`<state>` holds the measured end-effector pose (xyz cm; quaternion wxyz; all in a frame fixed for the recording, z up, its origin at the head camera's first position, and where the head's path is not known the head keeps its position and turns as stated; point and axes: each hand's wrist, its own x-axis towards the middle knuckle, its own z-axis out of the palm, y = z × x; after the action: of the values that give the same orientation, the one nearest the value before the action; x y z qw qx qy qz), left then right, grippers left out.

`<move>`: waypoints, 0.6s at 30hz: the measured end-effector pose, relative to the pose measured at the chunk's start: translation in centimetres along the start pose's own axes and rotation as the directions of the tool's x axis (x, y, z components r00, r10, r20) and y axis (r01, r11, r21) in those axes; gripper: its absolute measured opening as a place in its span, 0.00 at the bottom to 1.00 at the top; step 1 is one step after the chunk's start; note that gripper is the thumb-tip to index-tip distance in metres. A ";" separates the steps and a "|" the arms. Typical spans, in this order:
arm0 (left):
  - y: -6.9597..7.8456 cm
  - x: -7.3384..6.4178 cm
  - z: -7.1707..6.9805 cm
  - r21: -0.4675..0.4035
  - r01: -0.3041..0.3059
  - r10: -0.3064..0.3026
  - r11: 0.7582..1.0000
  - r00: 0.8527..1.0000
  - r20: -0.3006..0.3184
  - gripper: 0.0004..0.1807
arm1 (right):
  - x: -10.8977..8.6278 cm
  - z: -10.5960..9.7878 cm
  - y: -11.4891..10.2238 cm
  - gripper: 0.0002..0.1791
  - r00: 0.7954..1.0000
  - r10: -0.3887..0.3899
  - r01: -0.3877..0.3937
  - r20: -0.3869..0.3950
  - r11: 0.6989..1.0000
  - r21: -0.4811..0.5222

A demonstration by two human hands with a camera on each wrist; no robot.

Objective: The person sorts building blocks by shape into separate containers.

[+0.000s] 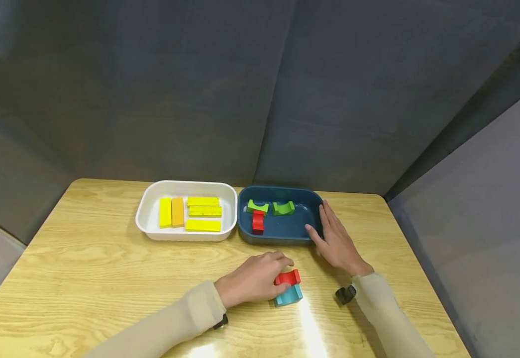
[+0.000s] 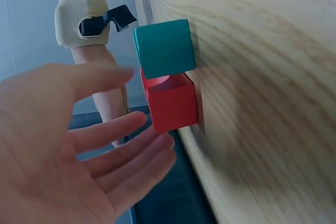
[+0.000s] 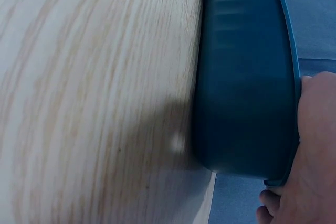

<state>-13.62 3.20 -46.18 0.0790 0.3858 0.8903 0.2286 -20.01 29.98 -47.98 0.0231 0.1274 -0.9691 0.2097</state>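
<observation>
My left hand (image 1: 260, 276) reaches over a red arched block (image 1: 288, 277) that lies against a light blue arched block (image 1: 288, 295) on the table. Its thumb and loosely bent fingers stand around the red block, with gaps showing in the left wrist view. There the blue block (image 2: 165, 48) shows as teal. My right hand (image 1: 338, 243) holds the right end of a dark blue tray (image 1: 304, 238), thumb over the rim and fingers along the outside wall. Inside lie two green arched blocks (image 1: 283, 209) and one red arched block (image 1: 258, 222).
Left of the blue tray stands a white tray (image 1: 141, 219) holding several yellow bars (image 1: 203, 225) and one orange bar (image 1: 177, 212). Both trays sit near the back edge of the wooden table (image 1: 107, 278). Grey curtains (image 1: 174, 89) hang behind it.
</observation>
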 end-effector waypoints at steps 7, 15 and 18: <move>0.1 0.2 0.5 0.027 0.020 -0.020 0.999 1.000 0.020 0.25 | 0.0 0.0 0.1 0.49 1.000 0.008 -0.008 0.006 1.000 -0.002; 0.1 0.7 0.7 0.049 0.009 -0.010 0.999 1.000 0.016 0.21 | 0.0 0.1 0.1 0.49 1.000 0.007 -0.007 -0.002 1.000 -0.006; 0.3 0.8 0.8 0.042 0.016 -0.016 0.999 1.000 0.011 0.19 | 0.0 0.1 0.1 0.49 1.000 0.004 -0.004 -0.001 1.000 -0.004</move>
<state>-13.71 4.28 -46.70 0.0776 0.3815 0.8974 0.2074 -20.07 30.06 -48.11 0.0236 0.1255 -0.9698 0.2079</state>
